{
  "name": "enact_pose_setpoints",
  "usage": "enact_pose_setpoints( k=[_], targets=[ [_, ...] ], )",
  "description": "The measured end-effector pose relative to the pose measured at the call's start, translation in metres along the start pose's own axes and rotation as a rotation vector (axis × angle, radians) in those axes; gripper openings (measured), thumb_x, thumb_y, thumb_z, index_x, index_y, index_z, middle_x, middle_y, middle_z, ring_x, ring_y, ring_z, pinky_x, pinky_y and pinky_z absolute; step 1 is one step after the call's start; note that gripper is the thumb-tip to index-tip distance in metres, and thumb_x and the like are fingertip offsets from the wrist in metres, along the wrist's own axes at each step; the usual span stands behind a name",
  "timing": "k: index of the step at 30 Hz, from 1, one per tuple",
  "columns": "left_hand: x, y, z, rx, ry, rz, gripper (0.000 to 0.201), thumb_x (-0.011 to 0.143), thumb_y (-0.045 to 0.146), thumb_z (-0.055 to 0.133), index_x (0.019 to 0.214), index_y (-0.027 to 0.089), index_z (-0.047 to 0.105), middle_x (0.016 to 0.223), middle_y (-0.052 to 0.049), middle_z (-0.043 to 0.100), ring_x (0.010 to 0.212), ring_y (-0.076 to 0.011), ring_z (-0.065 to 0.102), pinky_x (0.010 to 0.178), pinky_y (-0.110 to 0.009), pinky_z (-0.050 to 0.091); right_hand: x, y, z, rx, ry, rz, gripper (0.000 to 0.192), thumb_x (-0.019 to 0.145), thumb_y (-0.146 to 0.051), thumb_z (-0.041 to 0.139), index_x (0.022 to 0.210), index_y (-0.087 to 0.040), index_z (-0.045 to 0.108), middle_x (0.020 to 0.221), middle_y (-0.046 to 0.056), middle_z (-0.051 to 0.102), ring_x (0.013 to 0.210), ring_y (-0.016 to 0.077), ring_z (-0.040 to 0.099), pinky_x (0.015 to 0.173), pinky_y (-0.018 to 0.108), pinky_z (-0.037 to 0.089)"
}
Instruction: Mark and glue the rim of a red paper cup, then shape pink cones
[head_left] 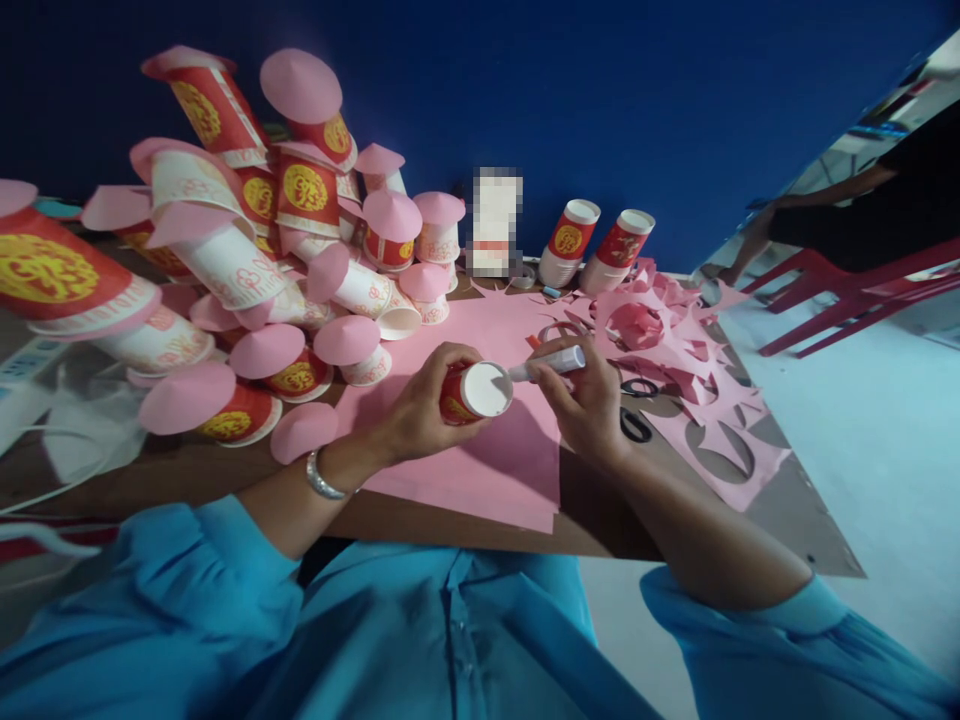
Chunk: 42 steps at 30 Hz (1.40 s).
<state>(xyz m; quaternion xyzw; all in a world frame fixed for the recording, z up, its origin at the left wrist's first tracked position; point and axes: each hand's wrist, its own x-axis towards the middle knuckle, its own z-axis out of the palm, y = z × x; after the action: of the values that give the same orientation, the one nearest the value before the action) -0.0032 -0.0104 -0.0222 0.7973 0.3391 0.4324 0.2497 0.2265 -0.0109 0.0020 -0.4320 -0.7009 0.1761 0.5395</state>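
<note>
My left hand is wrapped round a red paper cup with gold print, its white bottom turned up towards me. In my right hand is a white glue bottle or marker, which of the two I cannot tell; its tip points at the cup's rim. Whether the tip touches the cup is unclear. Below both hands lie large sheets of pink paper. Beside my right hand rest black-handled scissors, partly hidden by it.
Many paper cups with pink cone tops are piled at the left. Two cup stacks stand by the blue wall. Pink paper scraps cover the table's right side. A person sits on a red stool at the far right.
</note>
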Motion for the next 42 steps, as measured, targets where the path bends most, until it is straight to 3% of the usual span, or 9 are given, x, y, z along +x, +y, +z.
enact_pose_setpoints(
  k=[4,10,14,19,24,29,33,42],
  targets=[
    [0.0,-0.002,0.0,0.011,0.005,0.027,0.065,0.082,0.022,0.084,0.133,0.028,0.044,0.132,-0.01,0.063,0.124,-0.0274,0.067,0.106,-0.046,0.058,-0.002,0.005,0.002,0.043,-0.017,0.034,0.021,0.101,-0.042,0.071,0.092,-0.024,0.065,0.08,0.0,0.073,0.066,0.0166,0.065,0.064,0.033,0.054],
    [-0.001,-0.001,0.0,0.017,-0.057,-0.056,0.065,0.08,0.026,0.086,0.132,0.028,0.047,0.131,-0.008,0.064,0.119,-0.0268,0.069,0.101,-0.046,0.059,-0.005,0.009,-0.002,0.116,-0.014,-0.066,0.021,0.102,-0.046,0.071,0.106,-0.027,0.066,0.097,0.004,0.076,0.088,0.0234,0.073,0.083,0.043,0.061],
    [0.0,0.002,-0.002,0.012,-0.101,-0.065,0.063,0.082,0.026,0.084,0.133,0.029,0.047,0.132,-0.007,0.064,0.119,-0.0266,0.069,0.102,-0.047,0.059,-0.001,0.003,-0.005,0.032,-0.069,-0.088,0.015,0.101,-0.04,0.072,0.101,-0.026,0.067,0.092,0.004,0.077,0.082,0.0223,0.072,0.076,0.04,0.059],
    [0.001,0.008,-0.006,0.011,-0.166,-0.049,0.062,0.082,0.026,0.085,0.132,0.027,0.047,0.133,-0.009,0.064,0.121,-0.0273,0.069,0.104,-0.047,0.059,0.004,0.003,-0.003,0.014,-0.084,-0.011,0.013,0.098,-0.035,0.073,0.095,-0.024,0.067,0.086,0.002,0.076,0.074,0.0181,0.071,0.071,0.035,0.057],
    [0.001,0.007,-0.005,0.004,-0.13,-0.048,0.062,0.083,0.025,0.084,0.131,0.027,0.046,0.132,-0.01,0.065,0.122,-0.0276,0.069,0.106,-0.048,0.058,0.003,0.009,0.002,0.138,-0.08,0.116,0.015,0.097,-0.036,0.072,0.093,-0.023,0.065,0.083,0.001,0.076,0.072,0.0159,0.071,0.067,0.03,0.06],
    [-0.001,0.0,-0.002,-0.09,-0.043,-0.119,0.066,0.081,0.027,0.084,0.134,0.028,0.045,0.135,-0.009,0.065,0.125,-0.0284,0.068,0.109,-0.049,0.058,0.003,0.021,0.005,0.263,-0.016,0.194,0.033,0.097,-0.054,0.075,0.094,-0.023,0.064,0.083,-0.001,0.072,0.07,0.0143,0.069,0.062,0.028,0.06],
    [0.0,0.0,-0.003,-0.209,-0.046,-0.153,0.063,0.082,0.028,0.082,0.134,0.026,0.045,0.136,-0.01,0.064,0.127,-0.0279,0.068,0.11,-0.047,0.058,0.005,0.023,0.006,0.396,0.005,0.214,0.043,0.092,-0.063,0.079,0.095,-0.023,0.065,0.086,-0.001,0.069,0.069,0.0133,0.069,0.062,0.028,0.062],
    [0.0,0.002,-0.003,-0.188,-0.114,-0.214,0.066,0.08,0.03,0.082,0.135,0.027,0.046,0.135,-0.009,0.066,0.124,-0.0286,0.069,0.108,-0.048,0.058,0.0,0.014,-0.001,0.306,-0.016,0.088,0.033,0.1,-0.057,0.073,0.103,-0.024,0.067,0.094,0.002,0.072,0.079,0.017,0.069,0.068,0.032,0.06]
  ],
)
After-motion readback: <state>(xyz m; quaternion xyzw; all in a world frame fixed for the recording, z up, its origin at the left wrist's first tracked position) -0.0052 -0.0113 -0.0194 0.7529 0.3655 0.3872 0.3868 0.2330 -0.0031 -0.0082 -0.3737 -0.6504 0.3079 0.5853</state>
